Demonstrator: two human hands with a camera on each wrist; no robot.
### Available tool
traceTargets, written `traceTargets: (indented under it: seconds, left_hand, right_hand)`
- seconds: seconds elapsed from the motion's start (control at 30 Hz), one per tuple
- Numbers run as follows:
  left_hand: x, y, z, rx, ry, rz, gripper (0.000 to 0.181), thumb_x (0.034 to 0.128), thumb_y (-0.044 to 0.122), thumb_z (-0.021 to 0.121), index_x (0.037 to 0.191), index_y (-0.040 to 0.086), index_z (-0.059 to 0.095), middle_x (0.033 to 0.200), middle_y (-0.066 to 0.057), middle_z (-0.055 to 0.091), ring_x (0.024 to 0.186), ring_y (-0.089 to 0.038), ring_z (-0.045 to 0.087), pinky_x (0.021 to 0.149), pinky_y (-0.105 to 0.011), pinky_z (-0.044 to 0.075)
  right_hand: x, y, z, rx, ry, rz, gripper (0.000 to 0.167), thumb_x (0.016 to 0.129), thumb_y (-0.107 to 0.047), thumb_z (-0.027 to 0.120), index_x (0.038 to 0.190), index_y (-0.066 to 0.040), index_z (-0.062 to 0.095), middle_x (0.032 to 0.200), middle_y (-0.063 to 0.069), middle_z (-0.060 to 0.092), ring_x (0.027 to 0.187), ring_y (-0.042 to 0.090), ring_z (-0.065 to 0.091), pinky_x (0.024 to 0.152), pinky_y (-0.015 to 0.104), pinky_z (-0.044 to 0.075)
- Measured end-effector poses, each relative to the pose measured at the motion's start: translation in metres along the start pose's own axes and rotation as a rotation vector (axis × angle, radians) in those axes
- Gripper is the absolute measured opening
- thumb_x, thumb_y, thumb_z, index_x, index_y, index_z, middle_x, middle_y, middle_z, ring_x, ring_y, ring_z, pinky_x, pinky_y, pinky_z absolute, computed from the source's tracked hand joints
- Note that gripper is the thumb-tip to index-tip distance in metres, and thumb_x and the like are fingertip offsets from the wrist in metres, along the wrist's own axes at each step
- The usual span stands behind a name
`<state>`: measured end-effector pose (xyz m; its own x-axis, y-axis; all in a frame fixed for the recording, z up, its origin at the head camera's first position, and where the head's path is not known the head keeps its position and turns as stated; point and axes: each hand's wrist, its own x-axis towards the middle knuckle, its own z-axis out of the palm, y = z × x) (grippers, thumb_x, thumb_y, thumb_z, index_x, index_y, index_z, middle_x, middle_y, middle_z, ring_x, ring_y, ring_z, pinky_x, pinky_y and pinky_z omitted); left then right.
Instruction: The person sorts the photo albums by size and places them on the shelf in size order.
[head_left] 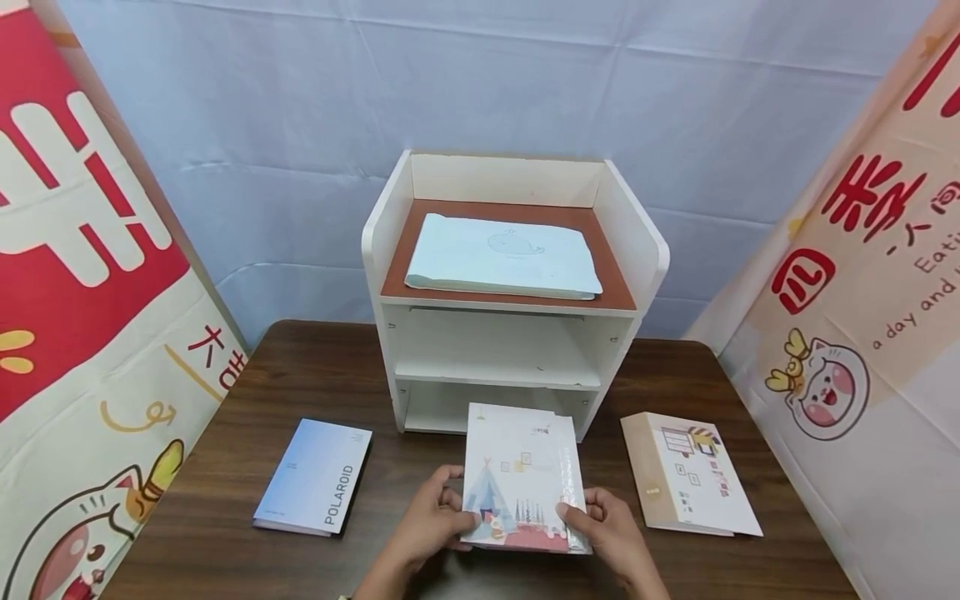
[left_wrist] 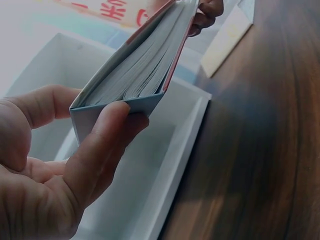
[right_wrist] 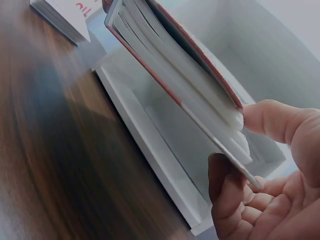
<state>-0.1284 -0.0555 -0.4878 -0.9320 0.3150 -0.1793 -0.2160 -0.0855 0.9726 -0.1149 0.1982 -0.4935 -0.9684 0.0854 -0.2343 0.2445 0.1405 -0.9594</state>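
Observation:
Both hands hold a thick album [head_left: 517,483] with a teepee drawing on its cover, in front of the white shelf unit. My left hand [head_left: 431,521] pinches its left edge; in the left wrist view the thumb and fingers [left_wrist: 112,120] grip the spine of the album [left_wrist: 135,65]. At the right edge, my right hand [head_left: 611,529] pinches the covers, thumb on top. The right wrist view shows the album [right_wrist: 185,75] with its pages slightly fanned between the thumb and curled fingers of my right hand [right_wrist: 270,165].
A white shelf unit [head_left: 498,346] stands at the table's back, with a whale-drawing book [head_left: 506,258] lying on its brown top. A blue POLAROID album [head_left: 311,475] lies on the left of the table [head_left: 225,500], and another illustrated album [head_left: 690,475] on the right.

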Motion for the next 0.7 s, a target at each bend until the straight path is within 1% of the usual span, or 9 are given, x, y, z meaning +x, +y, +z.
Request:
traceTargets:
  seconds: [0.17,0.43,0.63,0.7]
  left_hand:
    - [-0.006,0.006,-0.003,0.001,-0.008,0.015,0.065,0.0695,-0.008,0.065,0.128,-0.006,0.038,0.076,-0.012,0.049,0.060,-0.022,0.059,0.052,-0.048,0.053]
    - [-0.016,0.014,-0.008,-0.017,-0.028,0.011,0.068,0.0706,-0.007,0.066,0.130,-0.006,0.034,0.080,-0.014,0.051,0.063,-0.023,0.061,0.053,-0.041,0.054]
    - [-0.023,0.020,-0.011,-0.017,-0.042,0.045,0.066,0.0717,-0.008,0.065,0.130,-0.006,0.034,0.081,-0.015,0.053,0.062,-0.022,0.060,0.054,-0.048,0.053]
    - [-0.025,0.022,-0.012,-0.015,-0.043,0.051,0.066,0.0720,-0.008,0.065,0.130,-0.006,0.034,0.081,-0.015,0.053,0.062,-0.022,0.059,0.053,-0.046,0.053]
  right_hand:
    - [-0.004,-0.007,0.002,-0.018,-0.022,-0.014,0.033,0.081,-0.009,0.071,0.098,0.012,0.053,0.073,0.013,0.063,0.061,0.021,0.061,0.052,0.028,0.049]
    - [-0.011,-0.017,0.005,-0.042,-0.061,-0.018,0.035,0.081,-0.012,0.071,0.100,0.011,0.052,0.073,0.011,0.062,0.062,0.021,0.061,0.053,0.029,0.050]
    - [-0.014,-0.024,0.007,-0.029,-0.092,-0.020,0.035,0.082,-0.010,0.070,0.100,0.010,0.050,0.073,0.012,0.062,0.063,0.021,0.062,0.053,0.029,0.050]
    - [-0.015,-0.027,0.008,-0.019,-0.098,-0.019,0.034,0.082,-0.010,0.070,0.101,0.010,0.050,0.074,0.012,0.062,0.063,0.022,0.062,0.053,0.029,0.050]
